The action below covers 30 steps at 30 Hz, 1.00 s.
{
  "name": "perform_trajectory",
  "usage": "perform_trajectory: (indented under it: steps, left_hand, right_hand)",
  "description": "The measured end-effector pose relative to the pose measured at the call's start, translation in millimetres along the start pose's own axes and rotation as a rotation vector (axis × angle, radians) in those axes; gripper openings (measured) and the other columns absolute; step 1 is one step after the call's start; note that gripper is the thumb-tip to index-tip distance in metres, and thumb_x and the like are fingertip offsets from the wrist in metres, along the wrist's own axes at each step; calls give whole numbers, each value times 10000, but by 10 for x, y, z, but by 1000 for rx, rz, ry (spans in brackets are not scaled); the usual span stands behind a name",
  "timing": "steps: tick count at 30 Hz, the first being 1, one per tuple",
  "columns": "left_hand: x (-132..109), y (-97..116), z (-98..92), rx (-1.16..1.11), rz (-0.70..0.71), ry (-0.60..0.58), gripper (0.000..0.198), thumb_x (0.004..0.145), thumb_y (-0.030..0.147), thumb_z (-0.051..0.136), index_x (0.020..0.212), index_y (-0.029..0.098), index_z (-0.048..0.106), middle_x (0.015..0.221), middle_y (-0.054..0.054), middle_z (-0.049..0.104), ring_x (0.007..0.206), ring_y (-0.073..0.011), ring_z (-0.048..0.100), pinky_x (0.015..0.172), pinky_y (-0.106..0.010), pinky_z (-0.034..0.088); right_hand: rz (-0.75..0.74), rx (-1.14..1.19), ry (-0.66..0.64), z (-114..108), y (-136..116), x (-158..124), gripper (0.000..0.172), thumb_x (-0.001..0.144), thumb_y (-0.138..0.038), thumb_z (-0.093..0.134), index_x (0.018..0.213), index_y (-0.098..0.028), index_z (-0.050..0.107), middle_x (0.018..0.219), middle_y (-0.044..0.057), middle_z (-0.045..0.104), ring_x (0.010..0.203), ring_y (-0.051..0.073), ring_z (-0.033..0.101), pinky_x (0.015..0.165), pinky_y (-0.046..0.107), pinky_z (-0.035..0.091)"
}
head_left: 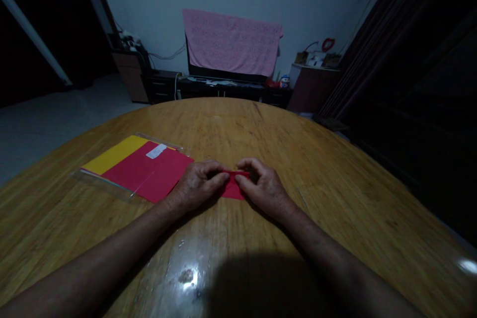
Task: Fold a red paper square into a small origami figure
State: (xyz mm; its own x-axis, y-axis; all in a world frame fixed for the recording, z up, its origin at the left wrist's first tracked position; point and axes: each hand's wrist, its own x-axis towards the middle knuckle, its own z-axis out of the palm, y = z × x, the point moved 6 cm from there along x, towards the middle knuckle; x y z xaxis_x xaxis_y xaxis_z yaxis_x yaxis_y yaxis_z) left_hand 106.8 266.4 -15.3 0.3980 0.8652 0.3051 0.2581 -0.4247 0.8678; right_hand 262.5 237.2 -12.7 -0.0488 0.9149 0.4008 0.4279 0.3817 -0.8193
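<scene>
I'm pinching a folded red paper [233,187] between my left hand [196,188] and right hand [265,189], with more colored sheets [151,174] lying flat in a clear sleeve [99,180] nearby.

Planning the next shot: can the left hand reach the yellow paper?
Probably yes: only the red sheet lies between the left hand and the yellow paper, though that hand pinches the small red paper.

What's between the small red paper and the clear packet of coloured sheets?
In the head view, the left hand lies there, holding the small red paper.
</scene>
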Motion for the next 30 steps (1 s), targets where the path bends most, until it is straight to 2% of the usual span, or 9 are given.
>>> perform_trajectory:
  steps: [5, 7, 13, 19, 22, 24, 27, 30]
  left_hand:
    - [-12, -140, -21, -487, -324, 205, 126, 705, 267, 697, 740, 154, 653, 546, 19, 614, 462, -81, 525, 481, -189, 420]
    - [-25, -153, 7, -616, -433, 223, 144, 683, 237, 712, 749, 149, 619, 546, -5, 643, 476, -101, 576, 506, -197, 455]
    - [-29, -110, 50, -697, -515, 192, 96, 742, 175, 668, 772, 124, 593, 620, -79, 699, 534, -130, 655, 497, -169, 464]
    - [-52, -75, 134, -744, -550, 136, 79, 771, 170, 648, 799, 118, 596, 664, -84, 709, 569, -128, 662, 529, -179, 486]
    - [-53, -60, 147, -704, -534, 120, 91, 745, 176, 671, 767, 133, 594, 621, -51, 684, 545, -109, 631, 514, -171, 459]
    - [-34, -54, 107, -632, -462, 138, 95, 729, 192, 690, 771, 149, 615, 611, -15, 661, 507, -84, 582, 493, -170, 436]
    - [4, -44, -15, -450, -286, 190, 164, 735, 218, 697, 895, 193, 671, 660, 13, 653, 519, -81, 553, 503, -195, 443]
    - [27, 14, -121, -210, -72, 189, 182, 780, 232, 665, 961, 218, 676, 712, 0, 656, 594, -113, 584, 548, -233, 469]
  right_hand:
    - [235, 354, 53, -21, 124, 18, 435, 714, -304, 689, 1098, -226, 499, 854, 8, 659, 713, 152, 638, 650, 296, 489]
    - [306, 442, 53, -3, 137, 11, 472, 691, -313, 717, 1098, -229, 495, 863, 3, 659, 674, 139, 627, 605, 277, 470]
    - [341, 519, 27, 50, 83, -1, 363, 682, -293, 736, 996, -190, 585, 774, -12, 663, 612, 113, 594, 559, 243, 422]
    - [274, 456, -7, 72, 52, 15, 232, 738, -306, 687, 923, -166, 674, 859, 44, 710, 720, 144, 632, 673, 285, 476]
    - [255, 416, 15, 59, 61, 24, 212, 756, -293, 644, 926, -169, 670, 850, 42, 711, 724, 153, 638, 691, 302, 494]
    - [206, 340, 23, 38, 46, 33, 193, 766, -267, 610, 928, -174, 661, 859, 42, 710, 740, 160, 642, 703, 310, 500]
    - [69, 80, 24, -21, -17, 40, 155, 789, -224, 564, 903, -175, 656, 809, 39, 689, 706, 162, 620, 667, 302, 482]
    - [-152, -225, 58, -108, -141, 30, 137, 800, -172, 539, 884, -168, 648, 768, 40, 646, 686, 164, 577, 641, 300, 441]
